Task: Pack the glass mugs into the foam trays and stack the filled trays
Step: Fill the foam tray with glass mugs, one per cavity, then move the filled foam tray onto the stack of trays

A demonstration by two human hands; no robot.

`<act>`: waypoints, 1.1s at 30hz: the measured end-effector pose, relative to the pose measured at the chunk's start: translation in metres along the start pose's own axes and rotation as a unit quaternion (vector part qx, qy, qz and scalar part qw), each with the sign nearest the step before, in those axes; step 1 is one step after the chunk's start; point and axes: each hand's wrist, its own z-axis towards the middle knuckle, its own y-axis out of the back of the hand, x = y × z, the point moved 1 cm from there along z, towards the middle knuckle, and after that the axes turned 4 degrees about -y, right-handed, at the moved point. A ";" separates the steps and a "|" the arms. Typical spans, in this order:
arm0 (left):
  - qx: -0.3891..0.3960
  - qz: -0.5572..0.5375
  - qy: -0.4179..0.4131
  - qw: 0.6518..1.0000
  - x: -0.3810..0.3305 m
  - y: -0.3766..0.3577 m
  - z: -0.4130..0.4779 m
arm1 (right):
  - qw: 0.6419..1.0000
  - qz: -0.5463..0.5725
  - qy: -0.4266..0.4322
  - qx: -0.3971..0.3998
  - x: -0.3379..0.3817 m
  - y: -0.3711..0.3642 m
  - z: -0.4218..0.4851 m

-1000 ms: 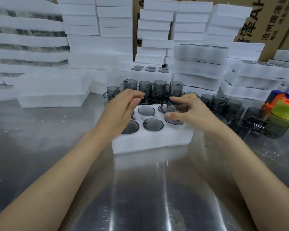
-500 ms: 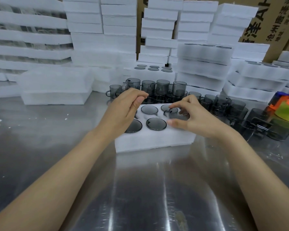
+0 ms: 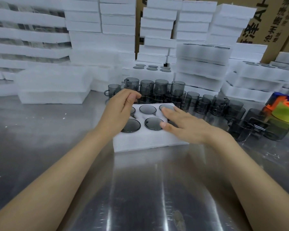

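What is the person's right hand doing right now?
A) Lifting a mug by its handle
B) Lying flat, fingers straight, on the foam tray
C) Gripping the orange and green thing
B: the right hand lies flat, fingers straight, on the right end of the foam tray, gripping nothing.

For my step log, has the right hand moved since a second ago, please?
Yes. The right hand has sunk toward the foam tray and lies flat over its right pockets, fingers straight rather than pinching.
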 end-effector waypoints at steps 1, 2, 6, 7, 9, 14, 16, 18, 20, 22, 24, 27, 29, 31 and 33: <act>-0.015 -0.007 0.028 0.999 0.002 -0.001 0.000 | 1.000 -0.006 -0.003 0.011 0.001 0.001 -0.001; -0.030 -0.008 0.056 0.998 0.005 -0.001 0.001 | 1.000 -0.009 -0.007 0.020 0.003 0.002 -0.001; -0.044 0.022 0.148 0.988 0.013 -0.002 0.002 | 0.999 -0.005 -0.013 0.052 0.005 0.006 -0.002; -0.038 0.041 0.155 0.986 0.014 -0.003 0.002 | 0.998 -0.006 -0.013 0.054 0.005 0.006 -0.002; -0.022 0.097 0.152 0.983 0.016 -0.004 0.002 | 0.999 -0.012 -0.010 0.052 0.004 0.006 -0.002; -0.068 0.052 0.222 0.971 0.030 -0.004 0.004 | 0.995 0.088 0.013 0.042 -0.007 0.004 -0.003; -0.105 -0.023 0.274 0.956 0.039 -0.002 0.006 | 0.993 0.114 0.018 -0.002 -0.015 0.008 -0.004; -0.134 -0.065 0.315 0.937 0.050 0.002 0.005 | 0.990 0.108 0.056 -0.066 -0.019 0.012 -0.004; -0.137 -0.056 0.339 0.929 0.060 0.005 0.001 | 0.981 0.121 0.108 -0.106 -0.012 0.013 -0.005; -0.132 -0.038 0.350 0.927 0.067 0.006 -0.004 | 0.980 0.074 0.153 -0.105 -0.001 0.008 -0.004; -0.131 -0.038 0.352 0.926 0.070 0.004 -0.005 | 0.982 0.015 0.166 -0.094 0.010 0.001 -0.003; -0.119 -0.037 0.352 0.928 0.070 0.001 -0.003 | 0.985 -0.018 0.143 -0.095 0.010 -0.001 -0.003; -0.122 -0.043 0.347 0.929 0.071 0.000 -0.002 | 0.983 -0.072 0.136 -0.100 0.010 0.000 -0.005; -0.126 -0.052 0.349 0.927 0.072 -0.001 0.000 | 0.976 -0.121 0.147 -0.106 0.015 0.000 -0.008; -0.133 -0.064 0.351 0.925 0.074 0.000 0.003 | 0.969 -0.127 0.168 -0.127 0.019 0.005 -0.012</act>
